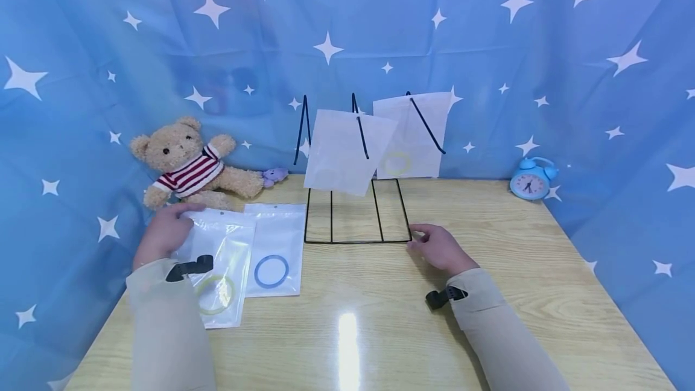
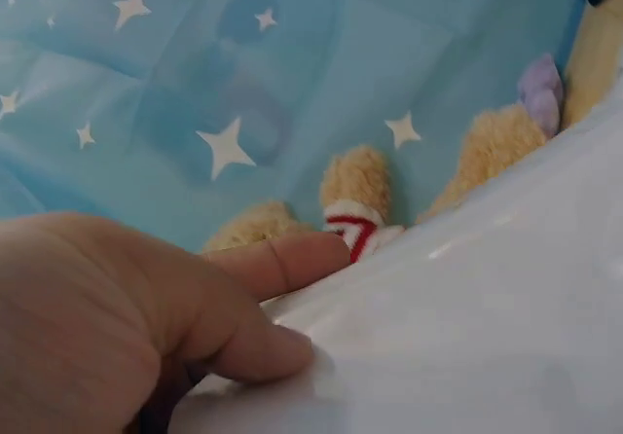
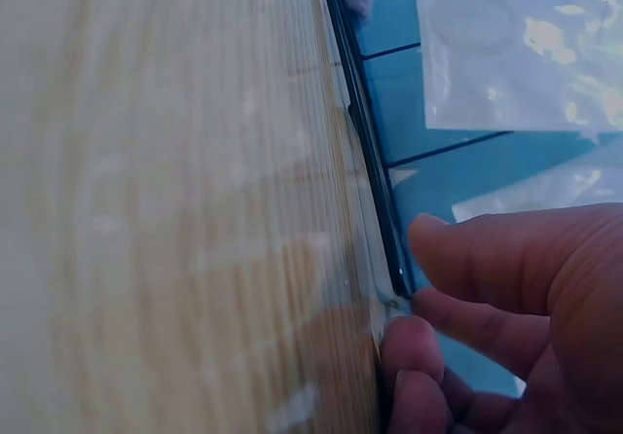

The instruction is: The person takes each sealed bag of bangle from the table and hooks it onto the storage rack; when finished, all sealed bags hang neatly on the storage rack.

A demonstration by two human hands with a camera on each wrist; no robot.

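My left hand (image 1: 165, 231) pinches the top left corner of a white-and-clear zip bag (image 1: 244, 270) holding a yellow-green ring (image 1: 215, 295). In the left wrist view the thumb lies on the near face of the bag (image 2: 467, 337), with the index finger along its edge. Beside it on the table is a second zip bag (image 1: 293, 228) with a blue ring (image 1: 271, 271). My right hand (image 1: 442, 250) holds the front right corner of a black wire display rack (image 1: 358, 242), thumb and fingers around the wire. Two bags, one white (image 1: 347, 149) and one with a yellow ring (image 1: 426, 131), hang from the rack's hooks.
A teddy bear (image 1: 187, 171) in a striped sweater sits at the back left, a small purple toy (image 1: 274, 176) by its foot. One hook (image 1: 300, 137) at the rack's left is bare. A blue alarm clock (image 1: 529, 183) stands back right, before a starry blue curtain (image 1: 488, 47).
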